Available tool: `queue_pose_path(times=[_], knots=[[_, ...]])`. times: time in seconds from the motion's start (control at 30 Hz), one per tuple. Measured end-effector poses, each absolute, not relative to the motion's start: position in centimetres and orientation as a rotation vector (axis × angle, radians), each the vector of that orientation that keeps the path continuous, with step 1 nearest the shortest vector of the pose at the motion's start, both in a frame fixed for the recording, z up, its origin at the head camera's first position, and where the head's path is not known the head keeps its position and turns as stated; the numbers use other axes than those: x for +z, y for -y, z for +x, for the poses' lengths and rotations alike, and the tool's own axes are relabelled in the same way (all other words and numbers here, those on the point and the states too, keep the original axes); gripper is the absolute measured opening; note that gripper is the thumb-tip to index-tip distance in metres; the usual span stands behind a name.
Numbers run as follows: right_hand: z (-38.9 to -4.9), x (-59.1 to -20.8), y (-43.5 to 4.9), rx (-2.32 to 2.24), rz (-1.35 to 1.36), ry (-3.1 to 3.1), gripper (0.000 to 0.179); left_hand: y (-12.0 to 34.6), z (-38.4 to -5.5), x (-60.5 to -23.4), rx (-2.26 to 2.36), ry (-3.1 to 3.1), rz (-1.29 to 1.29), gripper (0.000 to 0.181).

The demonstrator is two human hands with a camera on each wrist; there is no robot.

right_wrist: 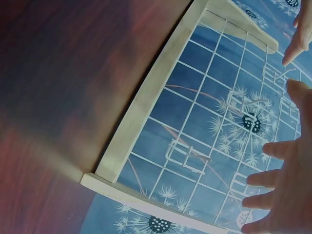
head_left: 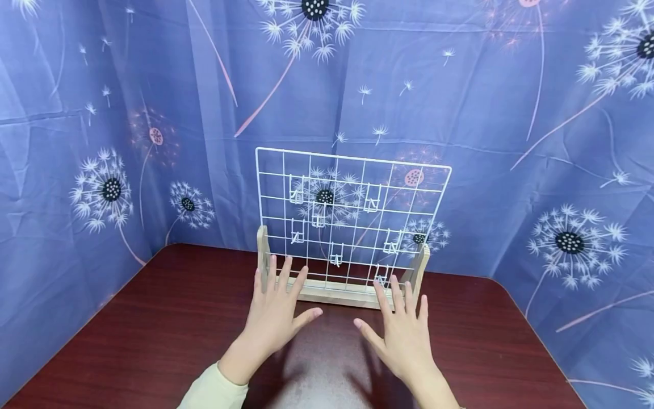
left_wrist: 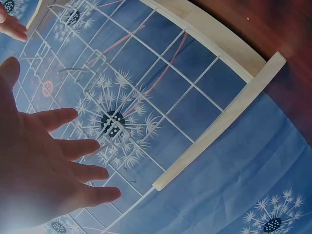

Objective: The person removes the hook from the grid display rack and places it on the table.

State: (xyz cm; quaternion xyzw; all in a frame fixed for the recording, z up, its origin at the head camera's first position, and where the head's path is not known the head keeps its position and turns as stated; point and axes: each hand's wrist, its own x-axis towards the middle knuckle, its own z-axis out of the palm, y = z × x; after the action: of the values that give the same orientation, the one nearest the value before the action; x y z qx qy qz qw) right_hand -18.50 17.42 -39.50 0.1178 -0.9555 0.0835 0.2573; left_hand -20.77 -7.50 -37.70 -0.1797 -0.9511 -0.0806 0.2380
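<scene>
A white wire grid panel [head_left: 353,158] stands upright in a pale wooden stand [head_left: 337,292] on the table. Several small white wire hooks [head_left: 296,196] hang on its bars at different heights. My left hand [head_left: 273,315] hovers in front of the panel's lower left, fingers spread and straight, holding nothing. Before the lower right is my right hand [head_left: 406,338], its fingers likewise spread and nothing in them. In the left wrist view the left hand [left_wrist: 44,161] shows as a dark palm beside the grid; the right wrist view has the right hand [right_wrist: 292,180] near the hooks.
The dark red wooden table [head_left: 153,329] extends around the stand. Behind and at both sides hangs a blue curtain [head_left: 230,187] printed with dandelions. A bright reflection lies on the table between the forearms.
</scene>
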Motion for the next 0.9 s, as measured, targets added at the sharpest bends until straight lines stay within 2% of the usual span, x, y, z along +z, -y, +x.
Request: queue_pose_path(times=[0.4, 0.9], knots=[[-19.0, -38.4, -18.3, 0.257, 0.439, 2.475, 0.078, 9.1, -21.2, -36.2, -0.313, 2.508, -0.602, 0.067], [-20.1, -36.2, -19.7, 0.354, 0.594, 2.281, 0.066, 11.5, -23.4, -34.4, -0.446, 2.189, -0.695, 0.045]])
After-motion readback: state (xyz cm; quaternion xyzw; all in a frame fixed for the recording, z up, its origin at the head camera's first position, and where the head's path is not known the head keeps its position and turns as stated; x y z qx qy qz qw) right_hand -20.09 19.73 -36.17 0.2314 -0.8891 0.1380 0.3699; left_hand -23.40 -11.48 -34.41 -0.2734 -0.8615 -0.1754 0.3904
